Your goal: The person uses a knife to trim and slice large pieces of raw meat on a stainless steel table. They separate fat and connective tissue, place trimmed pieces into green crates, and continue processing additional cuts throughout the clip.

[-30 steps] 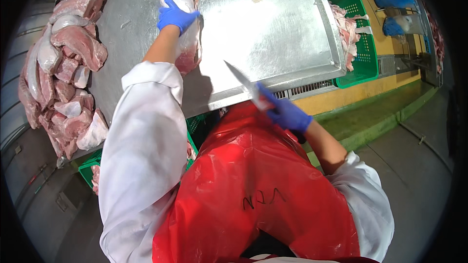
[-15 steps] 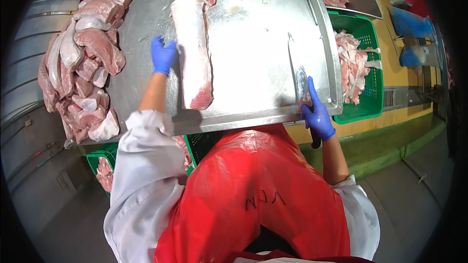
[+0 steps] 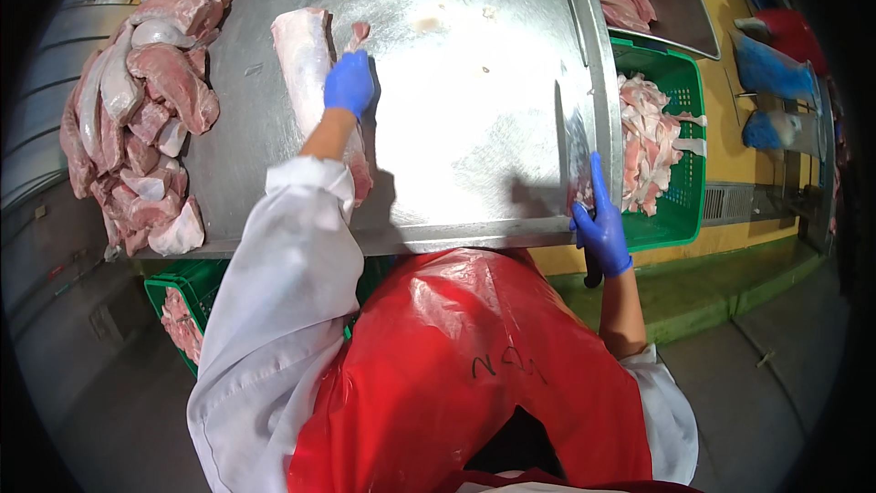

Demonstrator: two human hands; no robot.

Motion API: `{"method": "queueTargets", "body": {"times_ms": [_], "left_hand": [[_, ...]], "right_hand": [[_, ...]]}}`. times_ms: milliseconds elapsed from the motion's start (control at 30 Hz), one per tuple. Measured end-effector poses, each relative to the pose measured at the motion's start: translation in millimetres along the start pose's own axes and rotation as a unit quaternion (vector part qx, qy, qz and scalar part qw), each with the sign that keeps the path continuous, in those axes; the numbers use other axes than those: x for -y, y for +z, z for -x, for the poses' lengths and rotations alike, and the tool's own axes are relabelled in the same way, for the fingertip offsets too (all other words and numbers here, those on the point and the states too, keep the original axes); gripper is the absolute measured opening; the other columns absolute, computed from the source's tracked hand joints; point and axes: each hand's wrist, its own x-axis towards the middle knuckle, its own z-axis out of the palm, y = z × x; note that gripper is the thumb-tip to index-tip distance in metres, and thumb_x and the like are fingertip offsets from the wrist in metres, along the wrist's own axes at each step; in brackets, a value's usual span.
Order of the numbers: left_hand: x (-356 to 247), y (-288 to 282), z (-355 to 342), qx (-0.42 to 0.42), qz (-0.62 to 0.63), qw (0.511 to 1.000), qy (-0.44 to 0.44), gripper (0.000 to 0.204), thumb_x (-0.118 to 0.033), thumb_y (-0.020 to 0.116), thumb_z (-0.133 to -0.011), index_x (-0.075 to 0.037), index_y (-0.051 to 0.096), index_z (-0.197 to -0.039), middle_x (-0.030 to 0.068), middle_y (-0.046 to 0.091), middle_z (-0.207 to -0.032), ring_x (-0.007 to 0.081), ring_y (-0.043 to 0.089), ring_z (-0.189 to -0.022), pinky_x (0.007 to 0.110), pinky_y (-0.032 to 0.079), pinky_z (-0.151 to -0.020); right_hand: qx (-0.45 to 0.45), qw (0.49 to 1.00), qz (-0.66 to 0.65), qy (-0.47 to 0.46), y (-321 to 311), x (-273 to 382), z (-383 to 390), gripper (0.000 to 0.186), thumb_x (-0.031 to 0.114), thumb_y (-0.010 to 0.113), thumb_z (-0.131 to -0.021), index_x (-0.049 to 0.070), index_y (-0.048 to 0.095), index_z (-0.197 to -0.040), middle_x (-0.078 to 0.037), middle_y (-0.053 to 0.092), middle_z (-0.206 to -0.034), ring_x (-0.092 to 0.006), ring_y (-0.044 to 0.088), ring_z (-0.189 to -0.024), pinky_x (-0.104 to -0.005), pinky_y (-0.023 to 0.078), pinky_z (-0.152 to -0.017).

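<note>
On the metal table lies a long pale pork loin (image 3: 303, 53), its far end angled to the left. My left hand (image 3: 349, 84), in a blue glove, is closed at the loin's right side. The reddish tip of a thin meat strip (image 3: 359, 35) sticks out beyond its fingers; most of the strip is hidden by the hand and forearm. My right hand (image 3: 602, 236), also gloved in blue, grips a knife (image 3: 577, 151) near the table's right edge. Its blade points away from me, and the index finger is stretched forward beside the handle.
A heap of pork pieces (image 3: 146, 110) lies along the table's left side. Beyond the raised right rim (image 3: 610, 119) stands a green crate (image 3: 689, 192) of pale trimmings, with a metal tray (image 3: 680, 0) of meat behind it. Another green crate (image 3: 169, 285) sits below the left front edge.
My left hand has crossed over the loin to its right side and closed on the strip. The loin's far end has swung left. The right hand still holds the knife, almost in place.
</note>
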Motion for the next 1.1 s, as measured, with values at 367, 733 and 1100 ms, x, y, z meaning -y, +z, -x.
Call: {"method": "queueTargets", "body": {"times_ms": [367,733,1100], "left_hand": [[-68,-116,146,0.087,0.665,0.727,-0.148,0.004,-0.012,0.057,-0.096,-0.009,0.057,-0.095,-0.0037,0.053,-0.085,0.0052,0.050,-0.073,0.022,0.044,-0.066],[46,-277,365,-0.049,0.636,0.688,-0.347,0.014,-0.019,0.060,-0.094,-0.010,0.050,-0.089,-0.0049,0.041,-0.072,0.0036,0.037,-0.057,0.020,0.034,-0.050],[-13,-116,265,0.042,0.207,0.976,0.059,0.036,-0.019,0.066,-0.085,-0.008,0.062,-0.119,0.0171,0.065,-0.110,0.0383,0.063,-0.100,0.048,0.051,-0.086]], "right_hand": [[-0.003,0.998,0.053,-0.020,-9,-9,-10,0.081,0.002,0.049,-0.091,0.021,0.011,-0.160,0.002,0.052,-0.068,-0.0066,0.045,-0.056,-0.0235,0.043,-0.047],[0.103,0.985,0.102,-0.097,30,15,-65,0.082,0.005,0.051,-0.092,0.024,0.009,-0.160,-0.005,0.062,-0.072,-0.0097,0.057,-0.058,-0.0264,0.048,-0.052],[0.086,0.975,0.153,-0.138,68,56,-83,0.078,0.005,0.053,-0.093,0.024,0.016,-0.159,-0.003,0.063,-0.076,-0.0077,0.054,-0.058,-0.0244,0.047,-0.050]]}}
